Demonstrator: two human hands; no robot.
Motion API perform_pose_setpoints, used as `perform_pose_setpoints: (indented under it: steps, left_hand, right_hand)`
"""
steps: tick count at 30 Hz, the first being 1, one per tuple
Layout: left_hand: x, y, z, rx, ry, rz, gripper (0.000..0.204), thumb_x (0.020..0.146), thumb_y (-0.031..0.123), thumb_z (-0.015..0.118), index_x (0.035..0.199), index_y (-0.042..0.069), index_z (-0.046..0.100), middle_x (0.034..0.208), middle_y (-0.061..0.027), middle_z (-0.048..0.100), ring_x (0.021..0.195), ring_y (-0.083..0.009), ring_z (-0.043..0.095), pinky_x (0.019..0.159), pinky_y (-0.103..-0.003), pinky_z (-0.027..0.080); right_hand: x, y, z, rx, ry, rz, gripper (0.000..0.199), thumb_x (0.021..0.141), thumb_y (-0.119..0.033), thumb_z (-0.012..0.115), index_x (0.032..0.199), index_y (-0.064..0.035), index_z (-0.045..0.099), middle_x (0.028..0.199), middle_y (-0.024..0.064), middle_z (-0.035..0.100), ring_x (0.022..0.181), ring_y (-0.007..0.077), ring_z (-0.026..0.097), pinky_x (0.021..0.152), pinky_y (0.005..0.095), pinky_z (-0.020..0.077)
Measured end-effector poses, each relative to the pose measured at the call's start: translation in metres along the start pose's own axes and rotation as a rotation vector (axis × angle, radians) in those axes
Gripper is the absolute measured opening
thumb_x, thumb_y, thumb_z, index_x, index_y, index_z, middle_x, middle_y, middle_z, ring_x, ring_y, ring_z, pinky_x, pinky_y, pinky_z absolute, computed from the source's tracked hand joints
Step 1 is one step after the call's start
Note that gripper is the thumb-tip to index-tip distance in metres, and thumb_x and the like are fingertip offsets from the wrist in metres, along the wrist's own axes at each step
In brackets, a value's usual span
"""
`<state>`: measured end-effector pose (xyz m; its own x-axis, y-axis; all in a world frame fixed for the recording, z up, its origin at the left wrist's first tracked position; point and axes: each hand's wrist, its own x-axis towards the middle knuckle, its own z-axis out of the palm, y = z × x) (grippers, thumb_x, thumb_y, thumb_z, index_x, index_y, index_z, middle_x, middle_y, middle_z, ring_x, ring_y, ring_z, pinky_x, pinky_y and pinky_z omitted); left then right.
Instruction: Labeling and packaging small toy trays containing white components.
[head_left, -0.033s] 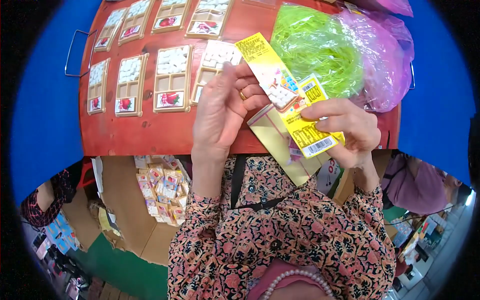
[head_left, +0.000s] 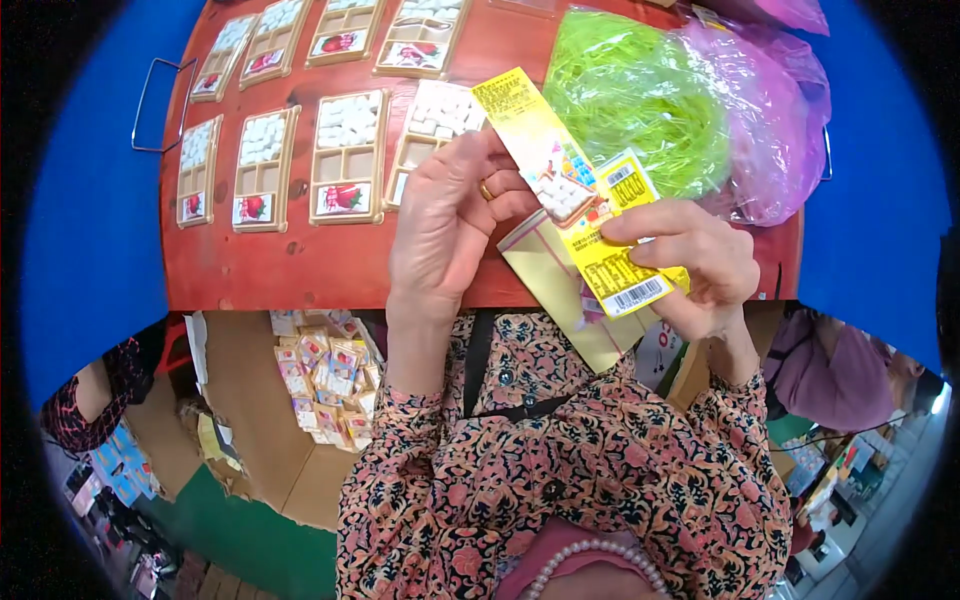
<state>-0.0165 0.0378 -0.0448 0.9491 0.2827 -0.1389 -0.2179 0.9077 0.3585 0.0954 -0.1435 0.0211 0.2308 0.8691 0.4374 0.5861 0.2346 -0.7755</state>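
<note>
My right hand (head_left: pixel 695 260) pinches the lower end of a long yellow printed card (head_left: pixel 545 150) between thumb and fingers. A smaller yellow printed piece with a barcode (head_left: pixel 625 180) sticks out behind it; whether the two are joined cannot be seen. At the card's upper left edge, my left hand (head_left: pixel 445 220) holds it with curled fingers, their tips partly hidden behind the card. A ring is on one finger. Below the card lies a pale yellow sheet with pink lines (head_left: pixel 545 270), its near end over the table's edge. Left of my hands stands a beige compartment tray with white pieces (head_left: pixel 347 150).
Several similar trays (head_left: pixel 262 170) stand in two rows on the red table (head_left: pixel 330 265). Bright green shredded filler in clear plastic (head_left: pixel 640 100) and a pink plastic bag (head_left: pixel 770 130) lie at the right. Below the table, a cardboard box (head_left: pixel 245 400) contains many small packs (head_left: pixel 335 375).
</note>
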Motion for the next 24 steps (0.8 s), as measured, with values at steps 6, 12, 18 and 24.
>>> perform_pose_setpoints:
  steps: [6, 12, 18, 24]
  left_hand:
    - [0.000, 0.001, -0.002, 0.166, 0.206, 0.077, 0.007, 0.083, 0.005, 0.060, 0.089, 0.003, 0.057, 0.085, -0.0081, 0.064, 0.076, -0.0129, 0.063, 0.062, -0.026, 0.053]
    - [0.009, 0.022, 0.006, 0.199, 0.415, 0.424, 0.005, 0.084, 0.007, 0.058, 0.086, 0.002, 0.058, 0.081, -0.0081, 0.064, 0.067, -0.0125, 0.062, 0.059, -0.026, 0.054]
    - [-0.006, 0.032, 0.018, 0.552, 0.255, 0.342, 0.008, 0.082, 0.008, 0.063, 0.081, 0.001, 0.059, 0.074, -0.0061, 0.064, 0.058, -0.0094, 0.059, 0.056, -0.023, 0.050]
    - [-0.010, 0.031, 0.033, 0.837, -0.013, -0.043, 0.013, 0.076, 0.006, 0.067, 0.086, 0.000, 0.061, 0.075, -0.0040, 0.062, 0.066, -0.0066, 0.058, 0.058, -0.019, 0.046]
  right_hand:
    - [0.005, -0.001, 0.005, -0.051, -0.059, 0.011, 0.022, 0.061, 0.004, 0.051, 0.080, 0.0054, 0.060, 0.088, 0.0231, 0.063, 0.075, 0.0295, 0.064, 0.066, 0.0326, 0.0519]
    - [0.001, -0.019, 0.015, -0.169, -0.154, -0.052, 0.028, 0.056, 0.004, 0.051, 0.081, 0.0015, 0.063, 0.087, 0.0166, 0.065, 0.064, 0.0261, 0.064, 0.057, 0.0312, 0.0524]
    - [0.035, -0.016, 0.002, -0.227, 0.165, 0.073, 0.031, 0.074, 0.002, 0.057, 0.105, 0.0042, 0.054, 0.094, 0.0149, 0.062, 0.074, 0.0205, 0.060, 0.064, 0.0286, 0.0473]
    - [0.091, -0.002, 0.002, 0.018, 0.011, 0.469, 0.027, 0.085, -0.016, 0.060, 0.106, 0.0005, 0.057, 0.082, 0.0051, 0.063, 0.073, 0.0104, 0.058, 0.067, 0.0197, 0.0470]
